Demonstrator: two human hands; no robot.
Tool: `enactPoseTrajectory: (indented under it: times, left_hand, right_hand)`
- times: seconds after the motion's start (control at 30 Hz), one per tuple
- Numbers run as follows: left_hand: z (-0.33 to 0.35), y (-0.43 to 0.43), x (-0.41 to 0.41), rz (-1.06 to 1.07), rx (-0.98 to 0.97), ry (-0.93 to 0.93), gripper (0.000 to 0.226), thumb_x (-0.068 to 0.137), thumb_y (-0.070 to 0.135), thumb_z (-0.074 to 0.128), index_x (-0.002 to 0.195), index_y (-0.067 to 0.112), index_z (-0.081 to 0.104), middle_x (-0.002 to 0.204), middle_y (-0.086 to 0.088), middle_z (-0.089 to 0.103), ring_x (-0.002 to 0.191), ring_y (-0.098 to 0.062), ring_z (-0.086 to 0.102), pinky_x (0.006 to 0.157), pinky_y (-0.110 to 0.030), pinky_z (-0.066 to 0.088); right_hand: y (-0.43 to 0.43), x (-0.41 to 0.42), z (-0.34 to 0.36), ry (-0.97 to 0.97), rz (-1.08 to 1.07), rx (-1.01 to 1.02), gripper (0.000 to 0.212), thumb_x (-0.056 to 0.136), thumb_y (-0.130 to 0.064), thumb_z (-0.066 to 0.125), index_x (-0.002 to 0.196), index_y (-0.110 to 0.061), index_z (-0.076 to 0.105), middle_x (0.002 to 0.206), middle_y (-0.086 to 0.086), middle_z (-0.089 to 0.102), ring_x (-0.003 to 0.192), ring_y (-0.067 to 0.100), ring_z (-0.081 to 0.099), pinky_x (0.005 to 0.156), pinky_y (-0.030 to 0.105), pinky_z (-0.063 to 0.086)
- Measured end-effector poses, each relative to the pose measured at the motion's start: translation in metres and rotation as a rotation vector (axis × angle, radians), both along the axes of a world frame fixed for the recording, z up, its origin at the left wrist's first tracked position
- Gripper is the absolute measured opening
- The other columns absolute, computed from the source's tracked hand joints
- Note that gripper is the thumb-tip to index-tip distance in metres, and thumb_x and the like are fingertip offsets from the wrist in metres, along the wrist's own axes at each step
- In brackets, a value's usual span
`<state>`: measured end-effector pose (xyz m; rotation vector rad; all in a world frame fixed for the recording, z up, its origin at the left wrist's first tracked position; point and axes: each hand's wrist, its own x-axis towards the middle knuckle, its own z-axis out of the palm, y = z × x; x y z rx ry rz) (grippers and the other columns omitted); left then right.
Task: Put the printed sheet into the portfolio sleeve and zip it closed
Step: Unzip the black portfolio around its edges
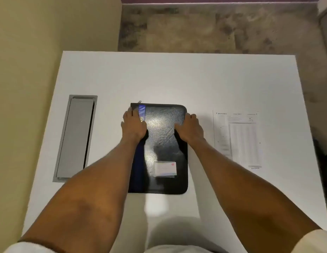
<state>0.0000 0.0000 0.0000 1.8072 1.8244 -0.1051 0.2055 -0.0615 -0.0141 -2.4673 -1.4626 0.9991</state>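
Both forearms reach straight out from the near edge, bare to the short pale sleeves. The left hand (134, 126) lies palm-down on the far-left part of the portfolio sleeve (162, 136), fingers loosely spread over its blue spine stripe (141, 112), pressing flat and clamped on nothing. The right hand (191, 127) rests on the far-right edge with its fingers curled over the rim; whether it actually pinches the edge or the zip there I cannot tell.

One portfolio sleeve, black and glossy, lies flat in the middle of the white bench (177, 79), with one small label card (165, 169) near its near-right corner and a metal zip pull (139, 101) at its far-left corner. One printed sheet (238, 138) lies flat on the bench just right of the portfolio, apart from it. One grey cable-tray lid (75, 137) is set into the bench to the left.
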Motion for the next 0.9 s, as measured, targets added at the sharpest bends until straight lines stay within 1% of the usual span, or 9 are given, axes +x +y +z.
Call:
enactPoseTrajectory:
  times: [0.1, 0.17, 0.3, 0.43, 0.53, 0.6, 0.77, 0.83, 0.9]
  left_hand:
    - [-0.011, 0.029, -0.004, 0.029, -0.017, 0.005, 0.069, 0.102, 0.018, 0.053, 0.163, 0.006, 0.023, 0.174, -0.015, 0.011, 0.161, -0.033, 0.011, 0.126, -0.054, 0.025]
    - [-0.018, 0.046, -0.005, 0.035, -0.017, -0.005, 0.068, 0.101, 0.016, 0.053, 0.162, 0.007, 0.024, 0.174, -0.014, 0.011, 0.161, -0.032, 0.012, 0.126, -0.054, 0.026]
    - [-0.033, 0.068, -0.006, 0.052, -0.009, -0.045, 0.056, 0.099, 0.014, 0.052, 0.154, 0.009, 0.041, 0.170, -0.015, 0.021, 0.157, -0.033, 0.020, 0.122, -0.050, 0.032]
    - [-0.044, 0.077, -0.005, 0.018, 0.015, -0.013, 0.041, 0.102, 0.017, 0.049, 0.140, 0.004, 0.057, 0.153, -0.019, 0.039, 0.143, -0.035, 0.035, 0.115, -0.046, 0.040]
    - [-0.048, 0.076, -0.002, 0.053, 0.047, -0.027, 0.037, 0.102, 0.015, 0.050, 0.135, 0.003, 0.059, 0.144, -0.021, 0.044, 0.138, -0.035, 0.038, 0.106, -0.042, 0.044]
    - [-0.049, 0.074, -0.002, 0.057, 0.059, -0.029, 0.037, 0.101, 0.015, 0.051, 0.135, 0.003, 0.059, 0.142, -0.021, 0.045, 0.138, -0.035, 0.038, 0.104, -0.042, 0.045]
    - [-0.048, 0.072, -0.007, 0.057, 0.051, -0.033, 0.036, 0.102, 0.018, 0.052, 0.134, 0.004, 0.059, 0.142, -0.018, 0.045, 0.139, -0.033, 0.038, 0.101, -0.045, 0.048]
    - [-0.049, 0.073, -0.009, 0.064, 0.051, -0.029, 0.035, 0.102, 0.018, 0.050, 0.132, 0.003, 0.060, 0.142, -0.018, 0.045, 0.138, -0.033, 0.039, 0.102, -0.044, 0.047]
    - [-0.049, 0.078, -0.010, 0.074, 0.048, -0.030, 0.034, 0.104, 0.020, 0.049, 0.130, 0.001, 0.062, 0.140, -0.020, 0.047, 0.137, -0.035, 0.040, 0.103, -0.043, 0.045]
  right_hand:
    - [0.022, 0.002, -0.010, -0.006, -0.020, -0.004, 0.073, 0.094, -0.047, 0.061, 0.151, -0.009, 0.036, 0.142, 0.015, 0.045, 0.131, 0.034, 0.048, 0.100, 0.048, 0.049]
    - [0.035, 0.004, -0.015, -0.025, -0.015, 0.001, 0.075, 0.092, -0.047, 0.063, 0.150, -0.010, 0.034, 0.141, 0.015, 0.044, 0.129, 0.034, 0.048, 0.097, 0.049, 0.052]
    - [0.054, 0.008, -0.026, -0.064, -0.002, 0.025, 0.072, 0.091, -0.046, 0.067, 0.147, -0.011, 0.038, 0.137, 0.015, 0.045, 0.127, 0.033, 0.049, 0.093, 0.047, 0.054]
    - [0.064, 0.012, -0.033, -0.072, 0.019, 0.009, 0.064, 0.091, -0.043, 0.069, 0.139, -0.009, 0.046, 0.135, 0.014, 0.044, 0.125, 0.033, 0.050, 0.090, 0.044, 0.054]
    - [0.064, 0.013, -0.034, -0.058, 0.017, 0.014, 0.061, 0.091, -0.043, 0.070, 0.138, -0.011, 0.049, 0.135, 0.013, 0.044, 0.125, 0.032, 0.049, 0.086, 0.041, 0.052]
    - [0.062, 0.013, -0.034, -0.049, 0.013, 0.018, 0.060, 0.091, -0.043, 0.071, 0.138, -0.012, 0.049, 0.135, 0.013, 0.044, 0.126, 0.031, 0.049, 0.085, 0.041, 0.051]
    - [0.055, 0.011, -0.031, -0.054, 0.044, -0.010, 0.060, 0.091, -0.043, 0.069, 0.137, -0.010, 0.049, 0.135, 0.014, 0.044, 0.125, 0.032, 0.049, 0.090, 0.044, 0.053]
    - [0.055, 0.008, -0.029, -0.119, 0.081, -0.016, 0.058, 0.091, -0.044, 0.067, 0.135, -0.010, 0.051, 0.133, 0.014, 0.047, 0.123, 0.033, 0.051, 0.096, 0.045, 0.051]
    - [0.061, 0.003, -0.026, -0.209, 0.143, 0.045, 0.051, 0.093, -0.041, 0.062, 0.131, -0.010, 0.054, 0.130, 0.013, 0.052, 0.120, 0.032, 0.053, 0.100, 0.046, 0.048]
